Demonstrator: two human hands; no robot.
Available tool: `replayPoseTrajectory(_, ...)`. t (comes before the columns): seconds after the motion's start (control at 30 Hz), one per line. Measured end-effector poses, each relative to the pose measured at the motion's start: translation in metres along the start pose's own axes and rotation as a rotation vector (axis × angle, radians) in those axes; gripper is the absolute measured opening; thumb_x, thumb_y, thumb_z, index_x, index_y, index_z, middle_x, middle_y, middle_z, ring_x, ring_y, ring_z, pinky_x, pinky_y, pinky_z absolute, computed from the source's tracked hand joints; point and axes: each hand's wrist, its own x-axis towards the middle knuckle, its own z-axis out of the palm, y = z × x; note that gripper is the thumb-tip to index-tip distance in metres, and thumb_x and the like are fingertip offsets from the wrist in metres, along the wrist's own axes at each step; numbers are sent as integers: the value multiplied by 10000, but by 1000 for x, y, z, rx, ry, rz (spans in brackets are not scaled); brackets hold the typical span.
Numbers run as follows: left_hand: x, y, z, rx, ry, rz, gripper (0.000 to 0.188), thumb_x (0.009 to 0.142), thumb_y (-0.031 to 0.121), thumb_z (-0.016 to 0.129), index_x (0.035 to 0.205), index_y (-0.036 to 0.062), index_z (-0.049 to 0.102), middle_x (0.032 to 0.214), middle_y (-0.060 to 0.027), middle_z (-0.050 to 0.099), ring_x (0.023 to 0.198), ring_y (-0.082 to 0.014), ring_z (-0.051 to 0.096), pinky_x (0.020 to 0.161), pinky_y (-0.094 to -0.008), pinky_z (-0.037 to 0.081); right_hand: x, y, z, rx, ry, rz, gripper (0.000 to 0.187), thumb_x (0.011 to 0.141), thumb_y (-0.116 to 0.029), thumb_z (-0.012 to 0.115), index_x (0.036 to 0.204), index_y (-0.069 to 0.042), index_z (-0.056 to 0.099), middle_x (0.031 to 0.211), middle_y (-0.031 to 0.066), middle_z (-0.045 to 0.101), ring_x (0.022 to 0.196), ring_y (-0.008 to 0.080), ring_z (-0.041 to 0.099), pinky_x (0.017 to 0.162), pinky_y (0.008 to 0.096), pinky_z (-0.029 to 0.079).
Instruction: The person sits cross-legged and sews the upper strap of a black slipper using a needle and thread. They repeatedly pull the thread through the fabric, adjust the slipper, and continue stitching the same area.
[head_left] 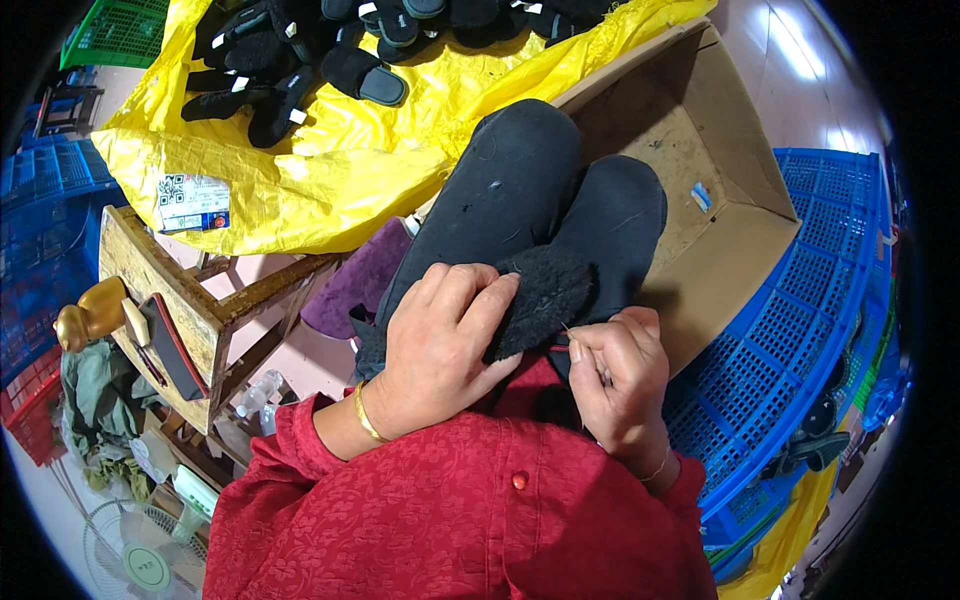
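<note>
On my lap, over dark trousers, lies a black fuzzy slipper [548, 290]. My left hand [440, 330] is closed round its near left side, fingers on top and thumb below. At the slipper's near right edge, my right hand [622, 375] is closed in a pinch. A thin, needle-like sliver [566, 328] sticks out from between its fingertips towards the slipper. The palm of that hand and the slipper's underside are hidden.
Ahead, a yellow plastic sack [330, 200] bears several black slippers [365, 75]. A cardboard box [740, 235] stands right of my knees, beside blue plastic baskets [770, 340]. To my left are a wooden stool [160, 300] with small tools and a fan [145, 565].
</note>
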Motion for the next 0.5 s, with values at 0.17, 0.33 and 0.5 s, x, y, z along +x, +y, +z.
replayPoseTrajectory(0.17, 1, 0, -1, -2, -14, -5, 601, 542, 162, 777, 1098, 30, 592, 984, -127, 572, 864, -304, 560, 727, -373, 483, 3, -1, 1, -32, 3, -25, 115, 726, 15, 635, 803, -56, 587, 647, 57, 554, 591, 246, 512, 716, 378, 384)
replayPoseTrajectory(0.33, 2, 0, -1, -24, -8, -10, 575, 552, 147, 777, 1081, 24, 591, 978, -112, 560, 855, -289, 547, 727, -367, 464, 4, -2, 2, -43, -22, -10, 106, 742, 9, 631, 808, -58, 581, 666, 58, 566, 606, 252, 520, 734, 380, 388)
replayPoseTrajectory(0.5, 2, -1, -1, -40, 0, -18, 558, 554, 136, 778, 1067, 19, 592, 971, -105, 554, 847, -284, 543, 722, -366, 459, -2, 3, 15, 8, 20, 28, 89, 782, -5, 618, 837, -60, 573, 714, 57, 575, 655, 256, 528, 759, 391, 393)
